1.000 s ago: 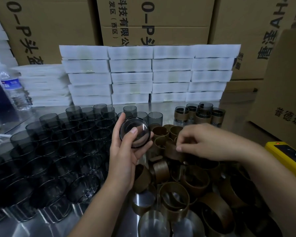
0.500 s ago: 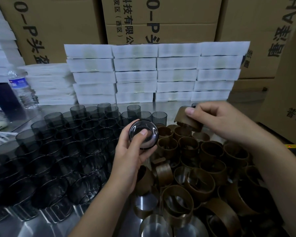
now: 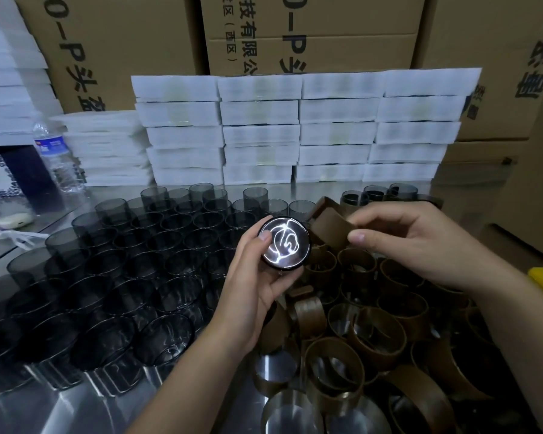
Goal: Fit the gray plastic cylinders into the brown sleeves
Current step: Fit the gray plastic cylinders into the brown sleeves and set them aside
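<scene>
Left hand [image 3: 251, 296]: fingers and thumb are curled round a gray cylinder [image 3: 284, 242], which is held above the bench [image 3: 60, 411]. One round end faces the camera and reflects light.

Right hand [image 3: 414, 242]: thumb and fingers pinch a brown sleeve [image 3: 329, 227], held tilted in the air just to the right of the cylinder. The sleeve's near edge is close to the cylinder's rim; contact between the two cannot be confirmed. The cylinder is not inside the sleeve.

Stock on the bench:
- Upright gray cylinders [image 3: 123, 261] stand in close rows left of the left hand.
- Loose brown sleeves [image 3: 373, 333] lie in a heap below and between both hands, some upright and some tipped.
- Sleeved cylinders [image 3: 376, 194] stand at the back, beyond the right hand.

Surroundings: stacked white trays [image 3: 295, 130] line the back edge in front of cardboard boxes [image 3: 311, 32]. A water bottle [image 3: 55, 158] stands at the back left.
</scene>
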`<state>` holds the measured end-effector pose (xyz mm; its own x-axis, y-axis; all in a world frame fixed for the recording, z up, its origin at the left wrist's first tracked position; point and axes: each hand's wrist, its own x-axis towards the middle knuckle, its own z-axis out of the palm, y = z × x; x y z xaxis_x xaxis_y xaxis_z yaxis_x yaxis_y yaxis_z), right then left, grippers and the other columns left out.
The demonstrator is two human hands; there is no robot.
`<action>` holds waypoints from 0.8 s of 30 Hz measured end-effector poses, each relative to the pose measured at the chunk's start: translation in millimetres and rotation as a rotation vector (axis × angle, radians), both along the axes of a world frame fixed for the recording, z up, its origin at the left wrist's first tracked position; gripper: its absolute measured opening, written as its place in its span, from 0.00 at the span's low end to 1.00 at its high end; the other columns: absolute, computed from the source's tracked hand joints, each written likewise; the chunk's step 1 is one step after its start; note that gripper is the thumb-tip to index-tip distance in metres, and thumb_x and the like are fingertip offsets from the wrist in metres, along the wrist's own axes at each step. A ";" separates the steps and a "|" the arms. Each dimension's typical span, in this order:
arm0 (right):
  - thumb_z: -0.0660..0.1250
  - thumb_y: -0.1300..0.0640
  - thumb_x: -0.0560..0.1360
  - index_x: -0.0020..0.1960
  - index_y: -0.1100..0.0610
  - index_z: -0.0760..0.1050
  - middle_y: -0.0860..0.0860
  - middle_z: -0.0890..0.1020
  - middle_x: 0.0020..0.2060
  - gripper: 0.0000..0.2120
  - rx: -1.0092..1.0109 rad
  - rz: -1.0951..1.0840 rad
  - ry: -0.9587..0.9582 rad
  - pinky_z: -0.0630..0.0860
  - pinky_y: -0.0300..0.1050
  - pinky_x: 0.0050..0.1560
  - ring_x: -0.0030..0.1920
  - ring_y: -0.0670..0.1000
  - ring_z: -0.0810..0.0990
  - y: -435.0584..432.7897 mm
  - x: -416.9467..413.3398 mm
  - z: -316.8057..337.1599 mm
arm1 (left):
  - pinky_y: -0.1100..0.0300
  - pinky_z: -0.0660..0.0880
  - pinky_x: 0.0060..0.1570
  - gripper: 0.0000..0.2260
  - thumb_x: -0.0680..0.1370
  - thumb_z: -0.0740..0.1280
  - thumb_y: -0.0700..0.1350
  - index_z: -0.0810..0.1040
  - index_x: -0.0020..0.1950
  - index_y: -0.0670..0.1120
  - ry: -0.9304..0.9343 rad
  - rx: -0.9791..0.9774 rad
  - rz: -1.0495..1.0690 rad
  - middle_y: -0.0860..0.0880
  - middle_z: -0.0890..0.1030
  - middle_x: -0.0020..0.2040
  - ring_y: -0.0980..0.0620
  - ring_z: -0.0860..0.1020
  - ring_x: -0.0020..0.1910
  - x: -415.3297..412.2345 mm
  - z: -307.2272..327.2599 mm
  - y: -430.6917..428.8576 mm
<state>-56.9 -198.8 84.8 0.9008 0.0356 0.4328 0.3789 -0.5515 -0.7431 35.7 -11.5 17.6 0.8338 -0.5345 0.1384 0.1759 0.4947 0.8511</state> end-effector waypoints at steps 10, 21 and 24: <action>0.66 0.40 0.70 0.34 0.49 0.78 0.48 0.82 0.35 0.15 -0.148 -0.167 -0.098 0.77 0.52 0.44 0.39 0.48 0.81 10.0 -1.4 -3.0 | 0.57 0.80 0.50 0.28 0.72 0.64 0.53 0.70 0.71 0.46 -0.054 0.040 -0.044 0.44 0.81 0.61 0.46 0.81 0.58 1.8 -3.1 -1.3; 0.71 0.50 0.67 0.50 0.51 0.70 0.47 0.71 0.56 0.15 -0.249 -0.109 -0.366 0.74 0.34 0.56 0.57 0.44 0.75 31.3 -2.2 -13.9 | 0.55 0.78 0.54 0.36 0.62 0.75 0.61 0.70 0.68 0.57 -0.242 0.130 -0.034 0.46 0.79 0.63 0.47 0.80 0.59 -2.9 -2.9 -1.5; 0.72 0.52 0.67 0.56 0.48 0.67 0.49 0.71 0.59 0.22 -0.203 -0.021 -0.334 0.73 0.39 0.62 0.63 0.45 0.74 32.8 0.3 -16.9 | 0.51 0.76 0.60 0.40 0.59 0.78 0.62 0.69 0.68 0.58 -0.306 0.137 -0.017 0.53 0.81 0.60 0.48 0.78 0.62 -3.6 -5.0 -1.3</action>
